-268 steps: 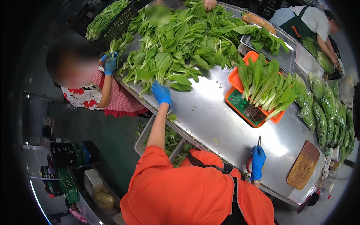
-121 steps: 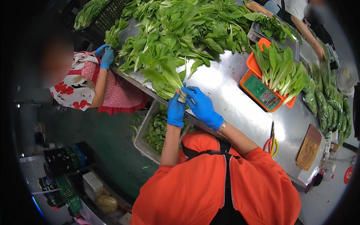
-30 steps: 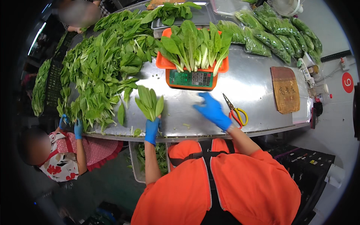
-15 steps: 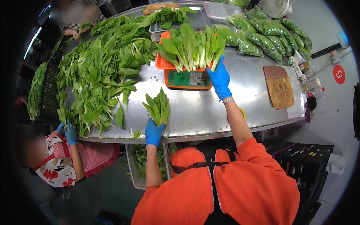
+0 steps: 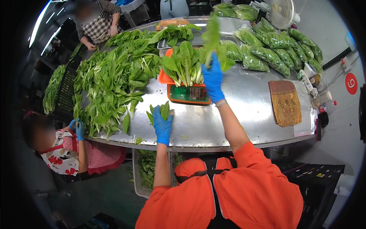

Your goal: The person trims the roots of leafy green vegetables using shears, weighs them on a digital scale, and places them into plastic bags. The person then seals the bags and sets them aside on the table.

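My left hand (image 5: pixel 163 128), in a blue glove, grips a small bunch of leafy greens (image 5: pixel 160 111) upright just above the steel table (image 5: pixel 244 110). My right hand (image 5: pixel 212 78), also gloved in blue, lifts a single leafy stalk (image 5: pixel 211 36) above the orange tray (image 5: pixel 164 79) that sits on a digital scale (image 5: pixel 187 94). The tray carries a heap of the same greens (image 5: pixel 183 65) with their white stems toward me.
A big pile of loose greens (image 5: pixel 110 84) covers the table's left half. Bagged greens (image 5: pixel 274 45) line the far right, beside a wooden board (image 5: pixel 285 103) and a fan (image 5: pixel 283 13). Two other people work at the left edge and far left corner. A crate of greens (image 5: pixel 146 171) stands under the table.
My right hand has lifted from the scale's tray, raising one stalk above the heap. The left hand still holds its small bunch, now a little lower and nearer the scale.
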Demonstrator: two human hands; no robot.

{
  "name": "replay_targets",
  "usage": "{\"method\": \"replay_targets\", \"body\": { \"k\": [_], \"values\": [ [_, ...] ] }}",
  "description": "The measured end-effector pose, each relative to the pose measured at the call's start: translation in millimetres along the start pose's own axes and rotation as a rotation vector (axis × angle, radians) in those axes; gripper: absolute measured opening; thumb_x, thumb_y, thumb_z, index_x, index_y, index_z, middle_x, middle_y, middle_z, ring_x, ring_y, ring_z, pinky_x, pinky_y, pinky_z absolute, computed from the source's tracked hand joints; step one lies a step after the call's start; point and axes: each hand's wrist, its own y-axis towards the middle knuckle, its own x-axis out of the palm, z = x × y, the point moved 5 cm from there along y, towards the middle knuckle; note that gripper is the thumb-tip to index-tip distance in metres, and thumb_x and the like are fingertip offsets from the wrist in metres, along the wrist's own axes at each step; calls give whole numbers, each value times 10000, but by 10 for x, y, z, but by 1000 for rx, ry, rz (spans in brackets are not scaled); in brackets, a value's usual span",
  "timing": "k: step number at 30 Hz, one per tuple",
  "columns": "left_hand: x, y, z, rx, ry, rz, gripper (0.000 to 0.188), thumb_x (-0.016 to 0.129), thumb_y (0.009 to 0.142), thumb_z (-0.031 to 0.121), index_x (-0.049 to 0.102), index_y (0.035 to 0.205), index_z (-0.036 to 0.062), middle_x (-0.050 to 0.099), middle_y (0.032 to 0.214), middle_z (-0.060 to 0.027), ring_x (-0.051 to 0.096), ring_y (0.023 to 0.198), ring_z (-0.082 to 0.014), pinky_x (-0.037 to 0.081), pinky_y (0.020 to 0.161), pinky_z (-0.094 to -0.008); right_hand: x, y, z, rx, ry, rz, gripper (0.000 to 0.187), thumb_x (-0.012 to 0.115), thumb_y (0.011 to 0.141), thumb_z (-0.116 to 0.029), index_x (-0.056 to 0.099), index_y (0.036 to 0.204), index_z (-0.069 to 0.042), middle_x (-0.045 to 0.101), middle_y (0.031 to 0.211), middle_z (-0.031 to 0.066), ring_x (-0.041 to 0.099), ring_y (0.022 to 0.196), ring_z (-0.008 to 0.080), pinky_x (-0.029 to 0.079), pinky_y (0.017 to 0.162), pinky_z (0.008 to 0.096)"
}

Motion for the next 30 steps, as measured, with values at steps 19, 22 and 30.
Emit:
{"method": "replay_targets", "body": {
  "k": [19, 22, 30],
  "values": [
    [-355, -609, -840, -106, 410, 65, 939, 758, 610, 213, 192, 1339, 36, 266, 1324, -244, 254, 1211, -394, 232, 992, -465, -1489, -1966, 643, 131, -780, -763, 587, 636, 715, -258, 414, 1223, -65, 551, 945, 127, 568, 816, 288, 466, 712, 346],
    [-244, -556, -836, -165, 474, -23, 987, 770, 576, 198, 174, 1346, 34, 331, 1272, -244, 315, 1161, -390, 267, 962, -457, -1263, -2055, 776, 255, -646, -822, 543, 611, 732, -221, 420, 1216, -65, 547, 950, 112, 570, 802, 273, 464, 685, 339],
    [-342, -437, -781, -60, 461, -3, 869, 742, 626, 194, 245, 1313, 9, 493, 1090, -193, 460, 998, -321, 390, 839, -380, -1601, -1753, 1258, 519, -298, -424, 322, 584, 781, -184, 527, 1068, -50, 588, 785, 115, 577, 686, 224, 462, 621, 316]
  ]
}}
